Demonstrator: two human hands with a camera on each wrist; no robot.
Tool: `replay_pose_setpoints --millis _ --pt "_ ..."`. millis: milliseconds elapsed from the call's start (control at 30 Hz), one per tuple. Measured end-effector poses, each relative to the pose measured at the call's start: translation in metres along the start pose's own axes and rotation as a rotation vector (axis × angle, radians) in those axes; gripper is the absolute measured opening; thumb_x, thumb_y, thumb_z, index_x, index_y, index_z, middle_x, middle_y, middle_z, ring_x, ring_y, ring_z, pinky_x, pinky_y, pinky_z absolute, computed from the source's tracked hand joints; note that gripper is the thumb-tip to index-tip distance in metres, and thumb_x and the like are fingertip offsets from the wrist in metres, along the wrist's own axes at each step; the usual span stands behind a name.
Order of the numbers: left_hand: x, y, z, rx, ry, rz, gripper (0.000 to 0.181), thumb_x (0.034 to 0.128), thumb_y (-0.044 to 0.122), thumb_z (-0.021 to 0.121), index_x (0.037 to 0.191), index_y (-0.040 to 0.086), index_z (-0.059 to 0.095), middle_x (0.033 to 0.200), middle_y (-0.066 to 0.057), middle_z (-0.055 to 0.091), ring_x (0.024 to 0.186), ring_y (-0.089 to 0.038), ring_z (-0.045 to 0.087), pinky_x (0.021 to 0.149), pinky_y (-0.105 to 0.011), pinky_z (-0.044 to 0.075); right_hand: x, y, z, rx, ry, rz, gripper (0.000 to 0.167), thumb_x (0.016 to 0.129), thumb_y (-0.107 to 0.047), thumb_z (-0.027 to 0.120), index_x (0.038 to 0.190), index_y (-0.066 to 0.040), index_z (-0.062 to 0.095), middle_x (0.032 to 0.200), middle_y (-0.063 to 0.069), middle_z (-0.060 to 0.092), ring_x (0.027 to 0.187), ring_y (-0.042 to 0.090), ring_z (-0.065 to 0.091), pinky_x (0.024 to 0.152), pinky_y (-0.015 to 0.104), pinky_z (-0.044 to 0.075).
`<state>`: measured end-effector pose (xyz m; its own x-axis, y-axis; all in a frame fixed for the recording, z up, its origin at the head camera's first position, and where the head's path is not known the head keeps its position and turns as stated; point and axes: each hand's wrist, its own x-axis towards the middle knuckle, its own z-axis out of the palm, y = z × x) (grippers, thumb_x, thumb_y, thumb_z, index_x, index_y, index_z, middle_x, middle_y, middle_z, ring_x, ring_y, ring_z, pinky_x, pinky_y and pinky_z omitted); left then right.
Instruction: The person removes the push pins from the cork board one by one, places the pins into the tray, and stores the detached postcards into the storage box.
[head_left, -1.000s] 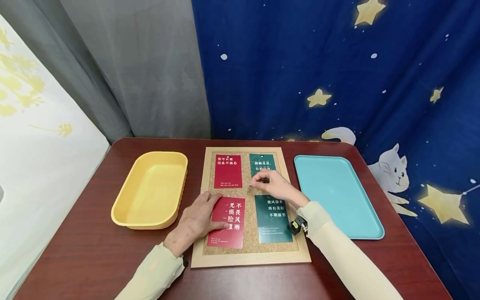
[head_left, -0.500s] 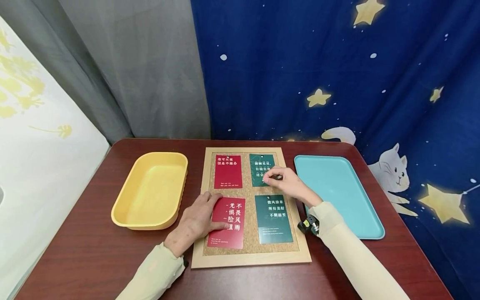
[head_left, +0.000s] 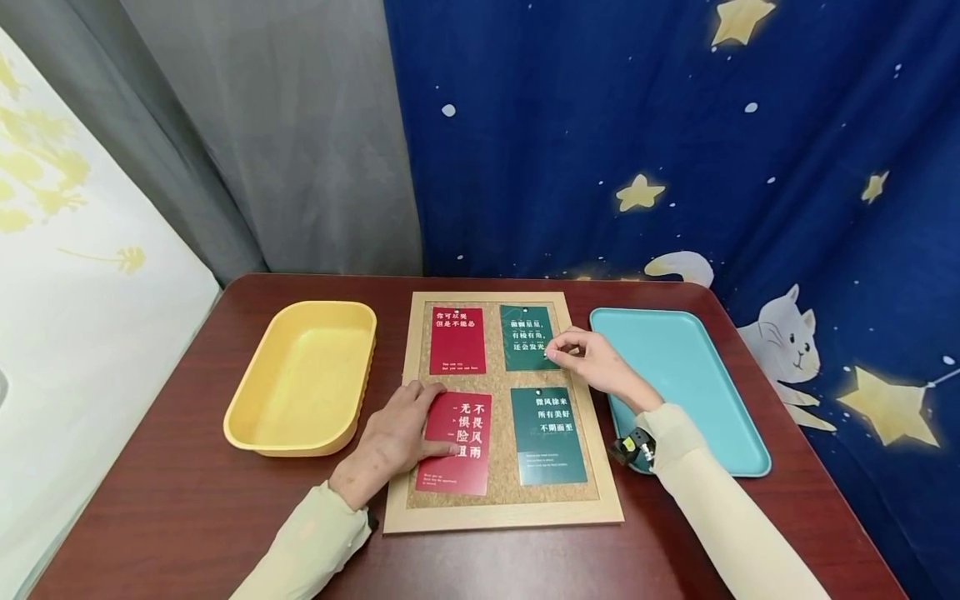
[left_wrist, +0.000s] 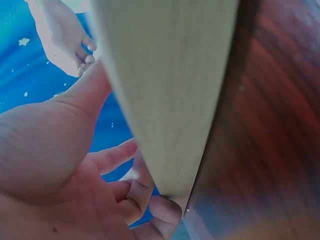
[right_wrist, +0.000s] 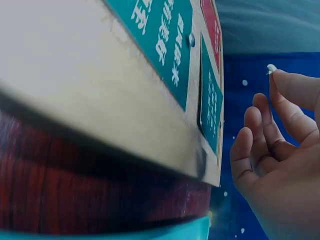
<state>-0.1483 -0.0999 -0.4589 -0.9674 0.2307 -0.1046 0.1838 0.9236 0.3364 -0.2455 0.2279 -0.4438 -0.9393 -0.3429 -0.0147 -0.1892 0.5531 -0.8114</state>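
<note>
A wood-framed cork board lies on the table with two red and two green cards on it. My left hand holds its left edge, thumb lying on the lower red card. In the left wrist view, curled fingers touch the frame's side. My right hand is raised by the lower right corner of the upper green card. Between thumb and forefinger it pinches a small white thumbtack. Tacks show at the top of the upper red card and the lower green card.
A yellow bin stands left of the board. To its right is a blue tray, partly under my right forearm. Behind the dark red table hang grey and blue star-patterned curtains.
My right hand has moved rightward from between the upper cards to the upper green card's lower right corner, uncovering that card. The left hand has stayed in place.
</note>
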Motion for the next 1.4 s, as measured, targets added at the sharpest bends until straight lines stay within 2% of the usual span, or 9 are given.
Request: replay_pose_setpoints --millis 300,500,633,900,1400 --pt "0.002 0.0 0.0 -0.001 0.003 -0.002 0.096 0.0712 0.056 0.092 0.149 0.017 0.051 0.123 -0.008 0.057 0.11 -0.02 0.055 0.084 -0.041 0.062 -0.007 0.012 -0.008 -0.088 0.042 -0.031 0.021 0.103 -0.021 0.067 0.11 -0.003 0.077 0.114 0.012 0.068 0.1 0.019 0.059 0.087 0.03 0.049" --pt "0.003 0.0 0.0 0.002 -0.002 -0.003 0.097 0.0711 0.058 0.091 0.15 0.019 0.05 0.123 -0.007 0.057 0.11 -0.019 0.054 0.084 -0.042 0.062 -0.013 0.022 -0.017 -0.104 0.074 0.014 0.018 0.104 -0.022 0.066 0.108 -0.008 0.076 0.114 0.01 0.068 0.094 0.021 0.057 0.078 0.029 0.048" --pt "0.002 0.001 0.0 -0.008 -0.007 -0.007 0.096 0.0713 0.056 0.091 0.15 0.019 0.05 0.124 -0.007 0.057 0.111 -0.02 0.054 0.085 -0.043 0.063 -0.016 0.027 -0.022 -0.108 0.087 0.032 0.018 0.104 -0.025 0.066 0.108 -0.011 0.076 0.114 0.009 0.068 0.098 0.022 0.059 0.081 0.031 0.05" --pt "0.001 0.0 -0.001 -0.011 -0.003 -0.006 0.097 0.0709 0.056 0.091 0.15 0.018 0.05 0.122 -0.007 0.057 0.107 -0.018 0.054 0.082 -0.039 0.062 -0.019 0.035 -0.031 -0.11 0.111 0.071 0.022 0.104 -0.028 0.065 0.11 -0.01 0.075 0.121 0.01 0.069 0.108 0.025 0.061 0.09 0.036 0.048" --pt "0.002 0.0 -0.001 -0.001 -0.007 -0.013 0.099 0.0698 0.058 0.091 0.15 0.019 0.05 0.122 -0.007 0.057 0.108 -0.018 0.054 0.082 -0.04 0.062 -0.028 0.049 -0.046 -0.142 0.155 0.08 0.026 0.105 -0.028 0.063 0.114 -0.006 0.075 0.123 0.014 0.07 0.111 0.027 0.06 0.088 0.034 0.047"
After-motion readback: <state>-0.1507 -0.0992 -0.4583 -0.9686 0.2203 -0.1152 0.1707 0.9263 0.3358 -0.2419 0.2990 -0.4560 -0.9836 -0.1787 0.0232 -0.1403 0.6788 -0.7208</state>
